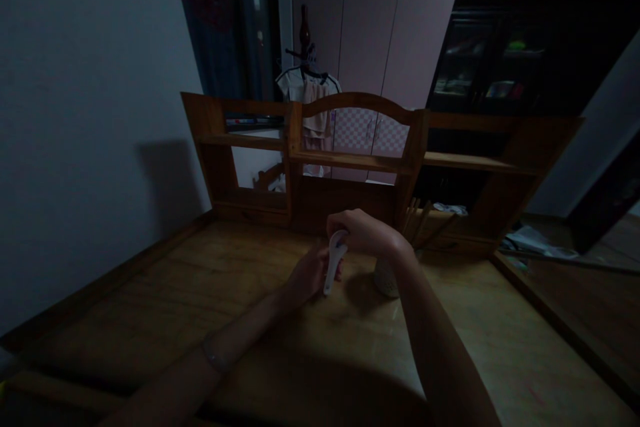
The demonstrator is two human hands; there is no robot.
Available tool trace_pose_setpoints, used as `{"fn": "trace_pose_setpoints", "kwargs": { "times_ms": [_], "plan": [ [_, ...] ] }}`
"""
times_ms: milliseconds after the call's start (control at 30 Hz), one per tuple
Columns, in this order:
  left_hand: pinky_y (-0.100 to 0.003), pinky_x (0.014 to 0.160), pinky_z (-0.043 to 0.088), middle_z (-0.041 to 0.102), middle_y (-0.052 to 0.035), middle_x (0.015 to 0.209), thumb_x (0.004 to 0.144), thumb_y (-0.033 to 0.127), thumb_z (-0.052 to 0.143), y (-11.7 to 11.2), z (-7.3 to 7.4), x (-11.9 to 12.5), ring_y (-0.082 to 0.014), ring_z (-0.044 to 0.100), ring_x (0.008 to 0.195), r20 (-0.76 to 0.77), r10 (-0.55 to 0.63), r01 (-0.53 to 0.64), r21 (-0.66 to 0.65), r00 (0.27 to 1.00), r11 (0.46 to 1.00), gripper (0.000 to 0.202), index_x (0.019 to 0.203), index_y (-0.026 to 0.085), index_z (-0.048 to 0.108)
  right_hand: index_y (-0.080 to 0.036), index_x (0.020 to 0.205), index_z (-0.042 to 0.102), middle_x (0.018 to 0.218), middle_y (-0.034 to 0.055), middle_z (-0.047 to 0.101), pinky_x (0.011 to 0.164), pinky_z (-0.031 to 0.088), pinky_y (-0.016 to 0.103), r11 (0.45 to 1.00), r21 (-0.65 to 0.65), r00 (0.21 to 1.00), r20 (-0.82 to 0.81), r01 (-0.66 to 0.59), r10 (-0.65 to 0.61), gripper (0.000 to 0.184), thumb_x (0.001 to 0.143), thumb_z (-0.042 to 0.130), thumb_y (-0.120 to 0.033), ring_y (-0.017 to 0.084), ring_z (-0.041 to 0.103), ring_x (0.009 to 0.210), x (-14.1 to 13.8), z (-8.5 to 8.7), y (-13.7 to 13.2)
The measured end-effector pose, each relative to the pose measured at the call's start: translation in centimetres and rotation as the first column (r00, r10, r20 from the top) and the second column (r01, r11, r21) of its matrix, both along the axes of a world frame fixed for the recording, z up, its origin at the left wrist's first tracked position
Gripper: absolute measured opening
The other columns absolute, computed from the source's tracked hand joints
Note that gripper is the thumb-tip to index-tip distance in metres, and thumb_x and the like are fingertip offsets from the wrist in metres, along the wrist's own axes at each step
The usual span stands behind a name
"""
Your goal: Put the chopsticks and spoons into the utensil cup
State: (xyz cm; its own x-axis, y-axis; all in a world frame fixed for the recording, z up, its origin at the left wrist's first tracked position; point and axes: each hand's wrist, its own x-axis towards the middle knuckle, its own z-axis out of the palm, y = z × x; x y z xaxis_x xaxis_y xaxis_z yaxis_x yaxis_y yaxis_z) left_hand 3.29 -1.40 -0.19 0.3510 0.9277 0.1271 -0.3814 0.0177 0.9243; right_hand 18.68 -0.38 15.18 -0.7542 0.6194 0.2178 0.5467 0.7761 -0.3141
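A white soup spoon (333,268) is held above the wooden desk, its bowl end up and its handle slanting down. My left hand (311,272) is closed around the handle, with fingertips showing past its right side. From above, my right hand (361,232) bends over and grips the spoon near the bowl; some of its fingers are hidden. Just right of the spoon stands a pale utensil holder (385,277) with small holes, partly covered by my right forearm. Several wooden sticks (424,219), perhaps chopsticks, rise from it.
The desk top (200,294) is light wood with a raised right edge. A wooden shelf unit (350,159) spans its back. A white wall (100,114) borders the left side. Behind are a clothes stand (305,27), a pink wardrobe (367,40) and a dark cabinet (500,60).
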Motion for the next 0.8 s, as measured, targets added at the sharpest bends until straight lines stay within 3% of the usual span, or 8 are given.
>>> {"fn": "trace_pose_setpoints", "kwargs": {
  "times_ms": [67,200,300,600,700,800],
  "plan": [
    [-0.031,0.073,0.049,0.061,-0.0093,0.085,0.09,0.059,0.042,0.2,-0.1,-0.2,-0.0181,0.058,0.076,0.144,-0.188,0.201,-0.082,0.972,0.976,0.053,0.1,0.012,0.065,-0.015,0.081,0.066,0.076,0.0014,0.068,0.056,0.037,0.018,1.0,-0.009,1.0,0.006,0.001,-0.001,0.02,0.071,0.053,-0.004,0.01,0.058,0.066,0.4,0.2,0.0],
    [-0.03,0.081,0.047,0.059,-0.0072,0.087,0.089,0.038,0.056,-0.4,-0.4,-0.7,-0.016,0.057,0.081,0.193,-0.249,0.262,-0.042,0.949,0.964,0.031,0.107,0.014,0.065,-0.015,0.084,0.066,0.078,0.001,0.069,0.057,0.037,0.017,0.999,-0.035,1.0,-0.006,0.005,-0.005,0.021,0.072,0.053,-0.004,0.01,0.06,0.068,0.8,0.6,-0.2],
    [-0.03,0.081,0.047,0.057,-0.0053,0.083,0.086,0.035,0.06,-0.5,-0.8,-0.9,-0.0142,0.054,0.077,0.154,-0.244,0.253,-0.042,0.958,0.967,0.03,0.105,0.013,0.066,-0.015,0.084,0.066,0.079,0.001,0.068,0.057,0.038,0.017,0.999,-0.039,1.0,-0.012,-0.008,0.008,0.02,0.073,0.053,-0.005,0.01,0.06,0.068,0.7,0.6,-0.3],
    [-0.018,0.049,0.031,0.047,0.0022,0.068,0.072,0.04,0.076,0.3,-1.3,-1.2,-0.005,0.038,0.053,0.094,-0.115,0.121,-0.056,0.989,0.991,0.032,0.081,0.012,0.061,-0.015,0.084,0.064,0.082,0.0024,0.067,0.061,0.038,0.018,0.999,0.039,1.0,0.006,0.028,-0.029,0.017,0.073,0.055,-0.006,0.01,0.058,0.071,0.7,-0.2,0.5],
    [-0.017,0.043,0.021,0.048,0.0039,0.066,0.07,0.037,0.079,0.3,-1.3,-1.3,-0.0016,0.029,0.046,0.069,-0.099,0.103,-0.061,0.993,0.993,0.033,0.08,0.012,0.059,-0.015,0.091,0.065,0.086,0.0039,0.068,0.062,0.038,0.019,0.997,0.05,0.998,0.012,0.063,-0.064,0.022,0.073,0.055,-0.006,0.012,0.06,0.074,1.0,-0.4,0.8],
    [-0.016,0.043,0.021,0.051,0.0039,0.066,0.066,0.038,0.081,0.5,-1.4,-1.0,-0.0011,0.031,0.045,0.033,-0.034,0.037,-0.068,0.999,0.997,0.037,0.084,0.014,0.059,-0.015,0.093,0.068,0.087,0.0049,0.07,0.062,0.039,0.019,0.992,0.048,0.992,0.053,0.112,-0.115,0.028,0.07,0.056,-0.004,0.014,0.062,0.077,1.1,-0.3,1.0]
  ]
}}
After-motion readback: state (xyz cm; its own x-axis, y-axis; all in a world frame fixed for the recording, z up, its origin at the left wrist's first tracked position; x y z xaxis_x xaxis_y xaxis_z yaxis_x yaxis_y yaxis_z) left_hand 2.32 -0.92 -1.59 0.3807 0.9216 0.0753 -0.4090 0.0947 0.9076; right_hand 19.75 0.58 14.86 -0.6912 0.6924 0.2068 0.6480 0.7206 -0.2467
